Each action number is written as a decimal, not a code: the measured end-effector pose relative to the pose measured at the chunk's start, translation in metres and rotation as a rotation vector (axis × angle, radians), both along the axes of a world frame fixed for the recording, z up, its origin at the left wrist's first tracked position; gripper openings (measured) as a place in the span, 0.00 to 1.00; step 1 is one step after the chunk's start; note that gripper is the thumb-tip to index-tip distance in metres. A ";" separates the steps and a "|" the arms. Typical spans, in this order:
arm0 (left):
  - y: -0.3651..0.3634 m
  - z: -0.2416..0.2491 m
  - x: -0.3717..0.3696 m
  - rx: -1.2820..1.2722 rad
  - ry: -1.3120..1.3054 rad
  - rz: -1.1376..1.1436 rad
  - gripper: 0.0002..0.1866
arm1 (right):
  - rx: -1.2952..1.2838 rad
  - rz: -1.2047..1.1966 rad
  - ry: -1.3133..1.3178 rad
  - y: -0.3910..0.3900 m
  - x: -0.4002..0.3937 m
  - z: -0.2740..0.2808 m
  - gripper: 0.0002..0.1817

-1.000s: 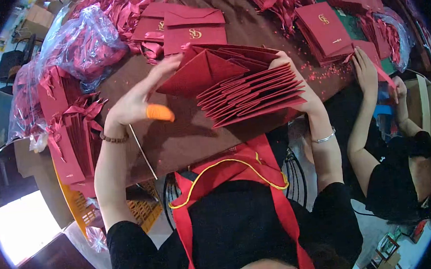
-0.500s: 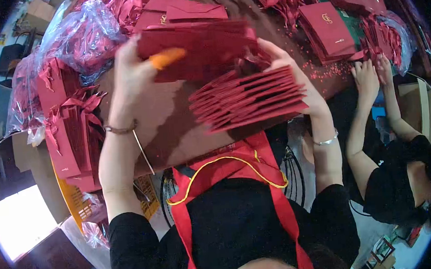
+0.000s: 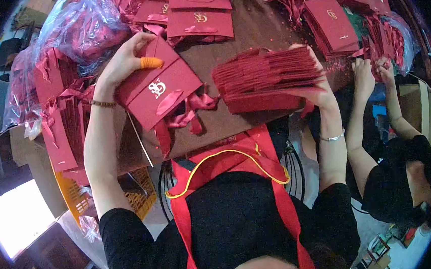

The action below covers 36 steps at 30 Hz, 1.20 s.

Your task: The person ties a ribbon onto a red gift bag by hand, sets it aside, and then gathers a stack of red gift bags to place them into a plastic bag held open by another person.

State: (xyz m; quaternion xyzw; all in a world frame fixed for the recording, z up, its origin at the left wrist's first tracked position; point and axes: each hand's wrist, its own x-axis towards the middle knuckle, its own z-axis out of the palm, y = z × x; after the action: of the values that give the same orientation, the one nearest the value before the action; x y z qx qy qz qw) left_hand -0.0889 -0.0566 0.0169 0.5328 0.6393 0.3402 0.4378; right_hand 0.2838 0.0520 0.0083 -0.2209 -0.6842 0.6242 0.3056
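A person's left hand (image 3: 314,73) grips the right end of a thick stack of dark red folders (image 3: 269,74), held above a brown-covered table (image 3: 210,130) toward one o'clock. The right hand (image 3: 131,60), an orange cover (image 3: 151,62) on one digit, grasps the upper edge of a tilted red envelope (image 3: 158,86) with a gold emblem and trailing ribbon (image 3: 193,111), at eleven o'clock. At twelve o'clock lies another red envelope (image 3: 199,15). A co-worker's hands (image 3: 363,75) are at two o'clock.

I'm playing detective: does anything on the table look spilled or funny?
Yes, tiny pinkish-red bits lie scattered on the brown cloth near the right hand, like crumbs. Shiny pink ribbon also straggles untidily from the red card envelope in the left hand.
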 end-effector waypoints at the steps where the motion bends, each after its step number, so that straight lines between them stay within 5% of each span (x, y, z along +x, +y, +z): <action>1: 0.003 0.000 0.004 0.001 -0.050 0.017 0.25 | -0.034 -0.036 -0.103 0.003 0.000 -0.003 0.35; 5: 0.011 0.004 0.007 0.013 -0.246 0.061 0.30 | -0.105 -0.069 -0.071 0.008 -0.002 -0.005 0.33; 6: 0.013 0.000 0.003 0.151 -0.114 0.100 0.32 | -0.129 -0.092 -0.081 0.007 -0.003 -0.004 0.33; 8: 0.010 0.003 -0.006 0.137 -0.328 0.206 0.33 | -0.179 -0.138 -0.100 0.006 -0.005 -0.002 0.32; 13: 0.005 -0.005 -0.014 0.222 -0.524 0.268 0.27 | -0.237 -0.124 -0.102 0.007 -0.004 -0.004 0.33; 18: 0.001 -0.016 -0.015 0.426 -0.591 0.377 0.24 | 0.012 -0.024 0.018 0.004 0.011 -0.032 0.32; 21: 0.003 -0.023 -0.015 0.429 -0.382 0.432 0.28 | -0.190 0.007 0.136 -0.002 0.013 -0.030 0.29; 24: 0.008 -0.045 -0.035 0.571 -0.210 0.460 0.30 | 0.044 0.002 0.039 0.000 0.016 -0.035 0.32; 26: 0.001 -0.018 -0.013 0.561 -0.156 0.392 0.32 | 0.096 -0.024 0.011 -0.001 0.014 -0.037 0.34; 28: -0.001 -0.011 -0.003 0.443 -0.010 0.567 0.32 | 0.051 -0.031 0.007 0.000 0.016 -0.041 0.35; 32: -0.001 -0.032 0.015 0.435 -0.153 0.737 0.28 | 0.172 -0.007 -0.077 0.006 0.015 -0.042 0.34; 35: 0.000 -0.062 0.007 0.520 -0.009 0.730 0.21 | 0.147 -0.007 -0.003 0.002 0.014 -0.037 0.36; 36: -0.004 -0.064 0.009 0.537 0.392 0.712 0.17 | 0.059 -0.009 0.031 -0.002 0.012 -0.032 0.34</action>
State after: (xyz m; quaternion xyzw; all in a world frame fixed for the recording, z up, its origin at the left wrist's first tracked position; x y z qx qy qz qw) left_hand -0.0798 -0.0606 -0.0473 0.4293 0.7419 0.5149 0.0126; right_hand 0.2963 0.0501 -0.0242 -0.2049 -0.6964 0.6060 0.3253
